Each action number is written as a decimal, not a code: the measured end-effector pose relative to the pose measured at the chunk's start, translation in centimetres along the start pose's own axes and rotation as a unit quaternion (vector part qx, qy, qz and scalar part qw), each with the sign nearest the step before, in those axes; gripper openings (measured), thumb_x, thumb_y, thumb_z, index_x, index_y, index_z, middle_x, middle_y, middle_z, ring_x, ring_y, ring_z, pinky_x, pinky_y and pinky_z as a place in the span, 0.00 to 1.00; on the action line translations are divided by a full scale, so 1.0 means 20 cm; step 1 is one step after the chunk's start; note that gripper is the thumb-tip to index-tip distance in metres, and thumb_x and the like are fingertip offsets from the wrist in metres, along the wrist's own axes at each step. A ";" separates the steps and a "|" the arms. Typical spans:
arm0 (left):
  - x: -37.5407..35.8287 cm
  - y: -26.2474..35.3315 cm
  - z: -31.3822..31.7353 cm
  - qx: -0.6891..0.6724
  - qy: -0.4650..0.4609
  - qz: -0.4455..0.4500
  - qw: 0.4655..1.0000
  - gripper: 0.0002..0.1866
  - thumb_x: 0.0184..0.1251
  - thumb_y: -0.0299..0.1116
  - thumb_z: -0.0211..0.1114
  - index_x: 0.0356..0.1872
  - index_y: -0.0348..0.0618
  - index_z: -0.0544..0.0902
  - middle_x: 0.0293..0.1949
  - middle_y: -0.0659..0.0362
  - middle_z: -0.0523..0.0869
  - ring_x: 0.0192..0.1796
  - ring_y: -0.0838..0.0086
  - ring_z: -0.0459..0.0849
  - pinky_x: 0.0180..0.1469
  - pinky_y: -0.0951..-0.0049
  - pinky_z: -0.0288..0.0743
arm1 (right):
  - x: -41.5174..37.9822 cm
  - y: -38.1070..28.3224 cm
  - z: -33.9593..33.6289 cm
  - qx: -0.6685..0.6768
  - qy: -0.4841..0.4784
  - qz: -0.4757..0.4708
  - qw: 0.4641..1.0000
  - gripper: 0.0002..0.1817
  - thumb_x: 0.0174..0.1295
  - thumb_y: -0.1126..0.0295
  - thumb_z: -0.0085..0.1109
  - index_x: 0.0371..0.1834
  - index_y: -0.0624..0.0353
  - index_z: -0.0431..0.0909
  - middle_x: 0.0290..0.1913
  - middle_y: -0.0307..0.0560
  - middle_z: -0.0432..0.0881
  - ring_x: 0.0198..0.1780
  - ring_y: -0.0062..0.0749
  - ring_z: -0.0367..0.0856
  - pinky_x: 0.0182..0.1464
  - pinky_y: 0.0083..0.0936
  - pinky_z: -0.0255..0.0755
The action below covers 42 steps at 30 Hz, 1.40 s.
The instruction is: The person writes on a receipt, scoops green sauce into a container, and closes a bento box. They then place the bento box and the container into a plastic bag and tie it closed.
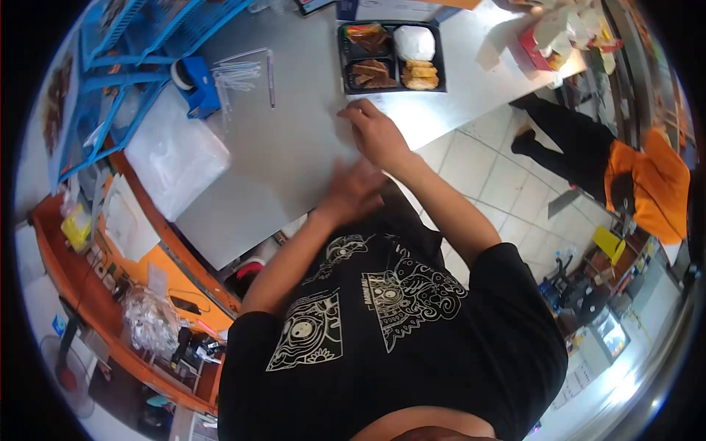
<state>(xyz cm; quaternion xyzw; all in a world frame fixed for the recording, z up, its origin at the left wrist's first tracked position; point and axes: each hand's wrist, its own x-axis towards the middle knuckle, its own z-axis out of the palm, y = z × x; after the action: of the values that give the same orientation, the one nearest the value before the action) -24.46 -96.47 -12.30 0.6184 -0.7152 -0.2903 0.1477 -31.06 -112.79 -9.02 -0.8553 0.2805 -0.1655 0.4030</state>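
Note:
On the metal table lies a black compartment tray with a white wrapped round item, golden-brown pieces, darker brown pieces and a sauce packet. My right hand is just below the tray, at the table's edge; its fingers are loosely bent and apart, and nothing shows in them. Closer to my body, my left hand is smeared by motion, so its fingers and anything in them cannot be made out.
Wrapped straws, a blue tape dispenser and clear plastic bags lie left, beside blue baskets. A red box stands at the upper right. Beyond the tiled floor, another person in an orange top is at the right.

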 end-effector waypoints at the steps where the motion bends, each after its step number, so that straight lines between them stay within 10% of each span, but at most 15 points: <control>1: -0.06 0.05 -0.01 -0.093 -0.087 0.100 0.987 0.21 0.65 0.42 0.63 0.56 0.44 0.79 0.63 0.50 0.76 0.66 0.51 0.72 0.68 0.48 0.62 | 0.10 -0.02 0.02 -0.033 -0.029 -0.017 0.999 0.17 0.58 0.78 0.55 0.51 0.56 0.78 0.50 0.49 0.77 0.48 0.47 0.81 0.45 0.38 0.79; 3: -0.22 0.09 0.05 -0.211 0.068 0.034 0.975 0.13 0.64 0.38 0.64 0.46 0.45 0.84 0.50 0.57 0.85 0.56 0.57 0.81 0.60 0.57 0.72 | 0.28 -0.01 0.12 -0.101 -0.049 -0.076 0.991 0.16 0.57 0.76 0.54 0.50 0.57 0.78 0.52 0.50 0.77 0.52 0.47 0.81 0.48 0.38 0.80; 7: -0.28 -0.14 -0.15 -0.033 0.240 -0.087 0.966 0.07 0.68 0.32 0.61 0.41 0.43 0.85 0.42 0.56 0.87 0.47 0.61 0.84 0.50 0.63 0.77 | 0.70 -0.06 0.44 -0.186 -0.152 -0.109 0.965 0.11 0.57 0.72 0.56 0.42 0.56 0.80 0.49 0.49 0.79 0.52 0.45 0.80 0.48 0.39 0.80; 9: -0.31 -0.23 -0.26 -0.020 0.257 -0.143 0.956 0.08 0.69 0.30 0.59 0.41 0.41 0.85 0.41 0.55 0.87 0.45 0.60 0.84 0.49 0.62 0.76 | 0.80 -0.04 0.52 -0.167 -0.166 -0.061 0.970 0.08 0.56 0.70 0.56 0.39 0.56 0.80 0.47 0.47 0.80 0.52 0.44 0.80 0.47 0.39 0.80; 11: -0.34 -0.28 -0.29 -0.028 0.269 -0.163 0.949 0.08 0.69 0.30 0.58 0.41 0.41 0.85 0.41 0.54 0.86 0.44 0.59 0.84 0.49 0.62 0.76 | 0.80 -0.03 0.56 -0.290 -0.167 -0.305 0.891 0.12 0.57 0.68 0.56 0.45 0.55 0.78 0.44 0.43 0.79 0.54 0.40 0.78 0.52 0.39 0.78; 15: -0.38 -0.29 -0.28 -0.035 0.258 -0.189 0.947 0.08 0.68 0.29 0.59 0.41 0.42 0.85 0.39 0.53 0.86 0.42 0.59 0.84 0.49 0.61 0.75 | 0.68 -0.04 0.54 -0.242 -0.090 -0.385 0.886 0.12 0.56 0.67 0.57 0.43 0.54 0.78 0.44 0.41 0.79 0.55 0.39 0.77 0.54 0.40 0.75; 20: -0.27 -0.26 -0.10 0.004 0.250 -0.127 0.960 0.09 0.65 0.32 0.63 0.44 0.45 0.84 0.47 0.56 0.84 0.50 0.60 0.81 0.55 0.60 0.73 | 0.16 -0.12 0.12 0.264 0.053 -0.046 0.962 0.09 0.68 0.73 0.52 0.49 0.57 0.73 0.44 0.45 0.78 0.42 0.34 0.81 0.47 0.33 0.76; 24: 0.08 -0.19 -0.09 0.002 0.208 -0.073 0.975 0.20 0.64 0.36 0.63 0.57 0.52 0.79 0.60 0.55 0.75 0.60 0.57 0.74 0.64 0.56 0.66 | -0.20 0.03 -0.25 0.612 0.080 0.301 0.727 0.16 0.68 0.77 0.48 0.59 0.58 0.71 0.48 0.50 0.78 0.39 0.35 0.83 0.41 0.30 0.78; 26: 0.21 -0.19 -0.08 0.022 0.199 -0.047 0.979 0.23 0.64 0.38 0.63 0.61 0.54 0.77 0.63 0.55 0.72 0.63 0.57 0.70 0.67 0.55 0.63 | -0.34 0.16 -0.30 0.768 0.129 0.222 0.586 0.25 0.58 0.78 0.50 0.63 0.66 0.67 0.49 0.53 0.77 0.46 0.42 0.83 0.43 0.30 0.78; 32: 0.28 -0.21 -0.02 0.093 0.153 -0.021 0.984 0.25 0.63 0.44 0.62 0.63 0.58 0.76 0.67 0.59 0.70 0.65 0.62 0.67 0.71 0.56 0.58 | -0.43 0.42 -0.13 0.718 0.083 0.091 0.685 0.18 0.65 0.73 0.57 0.58 0.63 0.76 0.50 0.49 0.76 0.45 0.33 0.80 0.46 0.26 0.75; 34: 0.28 -0.20 -0.03 0.096 0.133 -0.028 0.986 0.25 0.64 0.44 0.61 0.63 0.58 0.76 0.68 0.59 0.69 0.66 0.62 0.66 0.71 0.56 0.57 | -0.32 0.33 -0.09 0.374 0.175 0.142 0.900 0.10 0.64 0.72 0.62 0.46 0.63 0.83 0.45 0.45 0.78 0.42 0.31 0.79 0.47 0.25 0.74; 42: 0.29 -0.21 -0.01 0.102 0.127 -0.044 0.986 0.23 0.62 0.45 0.62 0.60 0.58 0.79 0.67 0.61 0.69 0.67 0.64 0.64 0.71 0.57 0.57 | -0.18 0.38 0.12 0.241 0.241 0.124 0.932 0.09 0.55 0.79 0.68 0.37 0.63 0.80 0.39 0.49 0.84 0.38 0.34 0.84 0.42 0.24 0.78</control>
<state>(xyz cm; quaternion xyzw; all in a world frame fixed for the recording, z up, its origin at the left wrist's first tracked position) -22.11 -102.35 -15.41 0.6933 -0.6881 -0.1412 0.1610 -35.38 -113.05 -16.75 -0.6250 0.4246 -0.3784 0.5347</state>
